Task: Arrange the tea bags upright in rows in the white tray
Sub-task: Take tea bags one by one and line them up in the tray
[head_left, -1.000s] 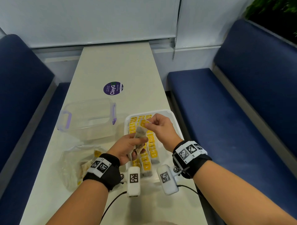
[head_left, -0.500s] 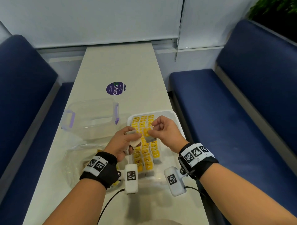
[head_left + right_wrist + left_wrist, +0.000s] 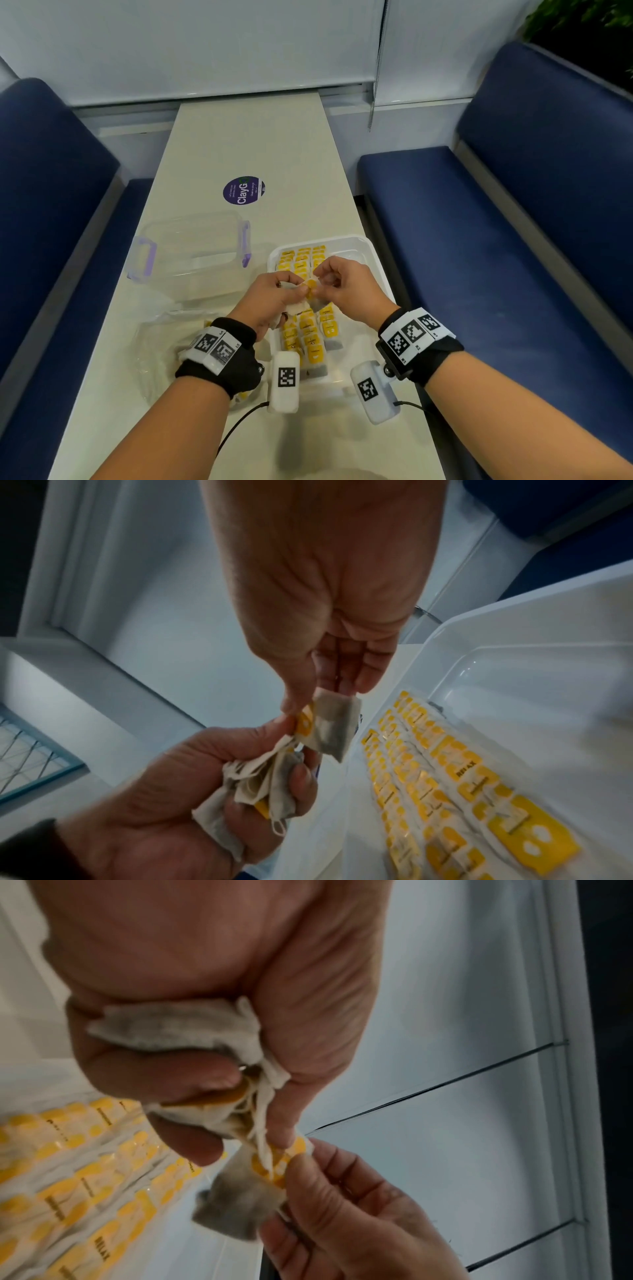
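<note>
Separating one bag (image 3: pixel 334 727) from the bunch (image 3: pixel 253 791) above the tray (image 3: pixel 371 250).

Right hand (image 3: pixel 342 286) pinched the yellow tag end of the single bag between thumb and forefinger, remaining fingers loosely curled; left hand (image 3: pixel 270 301) was clenched round the crumpled bunch, its thumb tip meeting the same tag. The bag hung below the right fingers, long axis running down toward the tray's near end, strings apparently tangled with the bunch. Rows (image 3: pixel 310 337) filled the tray's left side; its right side lay bare, nearer the right hand, judged the likelier placer.

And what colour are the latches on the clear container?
Light purple latches on the clear container; the head view shows them best.
</note>
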The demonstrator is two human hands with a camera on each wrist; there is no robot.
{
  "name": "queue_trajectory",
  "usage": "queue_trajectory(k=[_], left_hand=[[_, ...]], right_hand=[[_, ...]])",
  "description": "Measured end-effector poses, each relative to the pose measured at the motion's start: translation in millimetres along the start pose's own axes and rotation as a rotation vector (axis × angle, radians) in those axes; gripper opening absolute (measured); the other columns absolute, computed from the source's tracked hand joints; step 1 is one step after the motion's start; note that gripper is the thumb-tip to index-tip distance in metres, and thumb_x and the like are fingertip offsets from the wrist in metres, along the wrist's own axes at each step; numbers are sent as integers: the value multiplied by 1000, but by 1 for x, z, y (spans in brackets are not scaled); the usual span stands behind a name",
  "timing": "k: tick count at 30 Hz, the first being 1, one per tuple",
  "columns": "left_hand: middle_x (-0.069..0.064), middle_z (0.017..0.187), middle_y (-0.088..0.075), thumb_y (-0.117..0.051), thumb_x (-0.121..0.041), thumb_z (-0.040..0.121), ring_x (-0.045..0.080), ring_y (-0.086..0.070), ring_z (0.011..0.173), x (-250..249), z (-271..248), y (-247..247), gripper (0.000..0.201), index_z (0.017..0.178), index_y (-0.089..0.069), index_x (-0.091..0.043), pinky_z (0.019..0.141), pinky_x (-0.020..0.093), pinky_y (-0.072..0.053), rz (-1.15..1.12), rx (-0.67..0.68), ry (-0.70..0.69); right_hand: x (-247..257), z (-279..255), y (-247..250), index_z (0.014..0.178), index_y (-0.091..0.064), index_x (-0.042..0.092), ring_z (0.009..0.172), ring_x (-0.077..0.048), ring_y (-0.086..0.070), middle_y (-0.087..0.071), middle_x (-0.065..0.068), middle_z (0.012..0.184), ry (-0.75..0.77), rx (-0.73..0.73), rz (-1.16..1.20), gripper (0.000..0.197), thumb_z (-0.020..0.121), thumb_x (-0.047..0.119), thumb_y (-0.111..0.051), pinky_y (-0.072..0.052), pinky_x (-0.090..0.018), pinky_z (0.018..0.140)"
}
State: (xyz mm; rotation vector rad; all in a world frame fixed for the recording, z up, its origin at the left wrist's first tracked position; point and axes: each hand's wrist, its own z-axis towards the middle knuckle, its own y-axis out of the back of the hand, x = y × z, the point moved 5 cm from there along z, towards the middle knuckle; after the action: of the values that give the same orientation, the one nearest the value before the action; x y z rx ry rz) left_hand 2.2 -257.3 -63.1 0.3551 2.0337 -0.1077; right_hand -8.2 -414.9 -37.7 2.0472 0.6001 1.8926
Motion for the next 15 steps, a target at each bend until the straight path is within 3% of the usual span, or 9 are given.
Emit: queue_trajectory(k=[2, 3, 6, 8, 10, 12, 15], left_hand=[[15, 74, -50, -69, -14, 90, 19, -38, 53, -2, 0, -1, 10, 83, -64, -10, 39, 18, -29, 24, -6, -16], [15, 74, -51, -69, -14, 91, 18, -38, 52, -3, 1, -2, 11, 82, -64, -10, 39, 19, -29, 28, -13, -24], [16, 75, -54, -69, -15, 91, 19, -38, 52, -4, 1, 0, 13, 80, -63, -11, 39, 19, -28, 6, -39, -39], [16, 75, -54, -68, -15, 92, 18, -38, 53, -6, 1, 0, 13, 80, -62, -11, 40, 20, -27, -8, -46, -43], [16, 75, -54, -68, -15, 92, 19, -39, 55, -6, 2, -1, 14, 80, -62, -12, 40, 20, -27, -4, -48, -41], [16, 76, -55, -68, -15, 91, 20, -40, 56, -6, 2, -1, 13, 80, -64, -13, 39, 19, -28, 0, -51, -36], [17, 77, -58, -68, -13, 91, 25, -47, 62, -7, -1, -2, 2, 90, -68, -12, 37, 18, -29, -10, -37, -7]], right_hand=[[1, -1, 0, 97, -61, 15, 74, -14, -61, -67, -10, 83, 22, -6, -16, 23, 79, 10, -75, -53, -25, 72], [2, -1, -1, 95, -58, 17, 69, -13, -59, -66, -10, 78, 31, -2, -5, 24, 80, 7, -74, -53, -23, 68], [2, -3, -3, 84, -47, 24, 56, -6, -47, -55, 2, 65, 79, 4, -9, 28, 83, 6, -69, -45, -17, 56], [2, -4, -5, 75, -46, 28, 57, -8, -45, -51, 3, 66, 108, 7, -40, 31, 84, 8, -68, -47, -25, 59], [3, -5, -8, 74, -53, 25, 63, -13, -51, -58, -4, 71, 108, 18, -73, 24, 83, 9, -69, -50, -31, 65], [1, -4, -9, 78, -59, 21, 67, -16, -55, -61, -6, 74, 85, 4, -86, 16, 84, 9, -68, -50, -28, 67], [-9, -3, -12, 83, -61, 18, 63, -7, -51, -57, 1, 73, -9, 5, -94, 10, 85, 10, -68, -45, -16, 60]])
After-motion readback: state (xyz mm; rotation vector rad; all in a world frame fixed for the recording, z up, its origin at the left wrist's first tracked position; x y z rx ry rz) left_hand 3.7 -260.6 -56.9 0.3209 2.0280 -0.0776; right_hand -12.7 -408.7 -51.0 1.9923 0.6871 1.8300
